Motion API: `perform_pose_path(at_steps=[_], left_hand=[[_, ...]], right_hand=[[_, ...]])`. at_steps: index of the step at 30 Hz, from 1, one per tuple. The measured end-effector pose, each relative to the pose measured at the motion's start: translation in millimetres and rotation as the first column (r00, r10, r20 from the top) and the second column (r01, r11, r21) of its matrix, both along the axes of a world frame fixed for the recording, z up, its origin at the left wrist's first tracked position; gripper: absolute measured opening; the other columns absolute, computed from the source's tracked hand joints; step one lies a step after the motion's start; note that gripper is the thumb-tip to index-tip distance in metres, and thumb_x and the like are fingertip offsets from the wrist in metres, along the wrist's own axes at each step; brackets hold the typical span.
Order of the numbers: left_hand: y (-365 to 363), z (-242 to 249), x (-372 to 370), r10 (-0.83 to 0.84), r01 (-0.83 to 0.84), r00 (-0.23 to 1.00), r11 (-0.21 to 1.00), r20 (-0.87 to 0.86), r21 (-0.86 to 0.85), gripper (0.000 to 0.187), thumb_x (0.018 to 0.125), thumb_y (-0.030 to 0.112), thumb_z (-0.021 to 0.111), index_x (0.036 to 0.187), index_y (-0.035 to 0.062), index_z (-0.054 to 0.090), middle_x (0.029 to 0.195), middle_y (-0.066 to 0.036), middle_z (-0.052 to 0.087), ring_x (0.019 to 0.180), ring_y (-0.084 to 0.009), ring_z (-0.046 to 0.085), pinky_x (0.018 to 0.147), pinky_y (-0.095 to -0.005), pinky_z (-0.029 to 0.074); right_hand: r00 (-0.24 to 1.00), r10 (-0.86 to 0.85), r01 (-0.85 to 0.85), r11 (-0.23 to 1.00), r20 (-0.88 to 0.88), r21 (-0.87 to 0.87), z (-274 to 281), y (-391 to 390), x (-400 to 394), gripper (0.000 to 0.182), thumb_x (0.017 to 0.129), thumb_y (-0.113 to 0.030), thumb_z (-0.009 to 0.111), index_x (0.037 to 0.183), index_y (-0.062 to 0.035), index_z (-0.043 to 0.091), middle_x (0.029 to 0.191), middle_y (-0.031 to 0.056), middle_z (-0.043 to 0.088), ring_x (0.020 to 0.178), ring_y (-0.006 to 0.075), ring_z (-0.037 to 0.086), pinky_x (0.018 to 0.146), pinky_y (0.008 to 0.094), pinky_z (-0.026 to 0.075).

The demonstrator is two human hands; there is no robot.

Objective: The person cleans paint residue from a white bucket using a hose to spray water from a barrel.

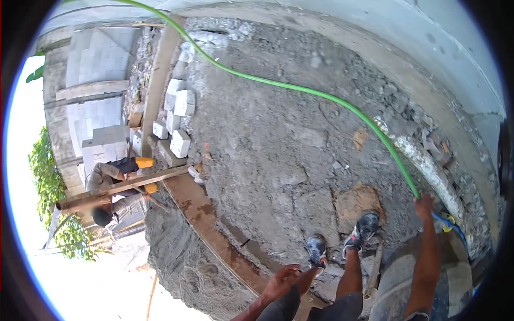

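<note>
A long green hose (pixel 300 88) runs from the top left across the rough ground to my right hand (pixel 424 205). My right hand is closed around the hose near its end. Just below that hand a blue hose (pixel 454 227) continues beside a yellow piece (pixel 448 223); the join is hidden by my fingers. My left hand (pixel 282 281) is beside my knee, fingers loosely bent and apart, with nothing visible in it. A brown plank edge (pixel 209 227) lies left of it.
A grey sand or mortar heap (pixel 187 267) lies beyond the plank. White blocks (pixel 184 102) lie near the wall beam. Another person (pixel 107 176) in yellow boots bends near stacked boxes (pixel 106 143). A large barrel (pixel 415 278) stands at my right. A flat stone (pixel 357 206) lies by my shoes.
</note>
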State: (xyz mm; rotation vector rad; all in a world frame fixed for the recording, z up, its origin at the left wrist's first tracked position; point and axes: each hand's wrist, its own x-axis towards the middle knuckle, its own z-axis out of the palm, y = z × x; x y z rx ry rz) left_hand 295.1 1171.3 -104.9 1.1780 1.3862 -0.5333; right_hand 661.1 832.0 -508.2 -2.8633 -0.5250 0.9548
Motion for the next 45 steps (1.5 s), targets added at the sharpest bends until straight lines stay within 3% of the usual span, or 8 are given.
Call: perform_pose_path(at_steps=[4,11,13,17,25,36,41,45], left_hand=[[-17.8,13.8,13.4,0.155,-0.151,0.972,0.988,0.175,-0.032,0.033,0.096,0.017,0.061,0.128,0.0086,0.056,0.093,0.001,0.064,0.087,-0.0064,0.058,0.075,-0.0241,0.049],[-27.7,81.8,103.0,-0.302,0.260,0.914,0.949,0.271,0.181,0.032,0.091,0.006,0.062,0.123,0.0040,0.057,0.103,-0.009,0.067,0.092,-0.0179,0.064,0.079,-0.0308,0.051],[-27.8,99.4,138.3,-0.713,0.576,0.659,0.684,0.240,0.449,0.036,0.088,0.009,0.063,0.123,0.0031,0.056,0.106,-0.012,0.063,0.100,-0.0294,0.062,0.086,-0.0405,0.050],[-37.9,141.8,206.3,-0.915,0.534,0.295,0.397,0.275,0.747,0.047,0.085,0.013,0.065,0.129,0.0052,0.051,0.124,-0.015,0.052,0.115,-0.0368,0.051,0.096,-0.0476,0.044],[-60.9,159.1,285.2,-0.924,0.157,-0.293,-0.301,-0.246,0.941,0.046,0.077,0.015,0.066,0.121,0.0038,0.055,0.123,-0.014,0.052,0.125,-0.0322,0.047,0.113,-0.0478,0.031],[-95.5,173.0,322.3,-0.743,-0.124,-0.535,-0.401,-0.401,0.908,0.012,0.073,0.015,0.066,0.076,0.0076,0.057,0.064,-0.008,0.059,0.061,-0.0229,0.063,0.062,-0.0397,0.050],[-101.0,236.0,341.2,-0.789,0.466,-0.582,-0.521,-0.197,0.715,0.015,0.077,0.018,0.066,0.076,0.0041,0.062,0.073,-0.019,0.068,0.071,-0.0301,0.071,0.058,-0.0439,0.055],[-104.0,278.3,356.4,-0.785,0.588,-0.607,-0.546,-0.119,0.597,0.021,0.078,0.020,0.065,0.084,0.0001,0.066,0.079,-0.021,0.069,0.075,-0.0352,0.071,0.064,-0.0486,0.056]], right_hand=[[0.987,-0.078,0.097,0.987,-0.143,0.131,108.1,4.2,-16.5,0.036,0.087,-0.034,0.067,0.109,-0.0075,0.060,0.098,0.0181,0.062,0.095,0.0381,0.059,0.081,0.0511,0.043],[0.826,-0.224,0.427,0.847,-0.517,0.316,343.9,45.4,-26.1,0.029,0.092,-0.030,0.066,0.103,-0.0046,0.059,0.081,0.0146,0.063,0.071,0.0273,0.059,0.067,0.0411,0.046],[0.862,-0.217,0.427,0.798,-0.458,0.425,399.4,62.3,-30.3,0.032,0.092,-0.030,0.067,0.103,-0.0015,0.059,0.089,0.0182,0.063,0.076,0.0280,0.062,0.068,0.0405,0.048],[0.810,-0.302,0.553,0.678,-0.502,0.485,476.9,88.7,-47.7,0.027,0.092,-0.024,0.067,0.102,0.0000,0.060,0.089,0.0182,0.064,0.077,0.0274,0.065,0.064,0.0407,0.051],[0.921,-0.297,0.383,0.575,-0.252,0.723,529.7,89.8,-74.5,0.020,0.082,-0.013,0.068,0.097,-0.0011,0.062,0.079,0.0212,0.064,0.069,0.0366,0.066,0.060,0.0437,0.049],[0.784,-0.105,0.420,0.815,-0.611,0.398,555.4,61.7,-44.4,0.042,0.070,-0.045,0.072,0.080,-0.0047,0.070,0.076,0.0176,0.068,0.073,0.0376,0.067,0.066,0.0452,0.050],[0.886,-0.181,0.336,0.884,-0.427,0.324,610.2,66.9,-41.5,0.047,0.071,-0.046,0.072,0.100,-0.0085,0.070,0.092,0.0183,0.070,0.087,0.0374,0.067,0.077,0.0447,0.053],[0.977,-0.201,0.212,0.916,-0.069,0.340,617.1,64.1,-55.6,0.038,0.069,-0.036,0.071,0.099,-0.0117,0.072,0.080,0.0178,0.069,0.077,0.0364,0.068,0.071,0.0468,0.054]])
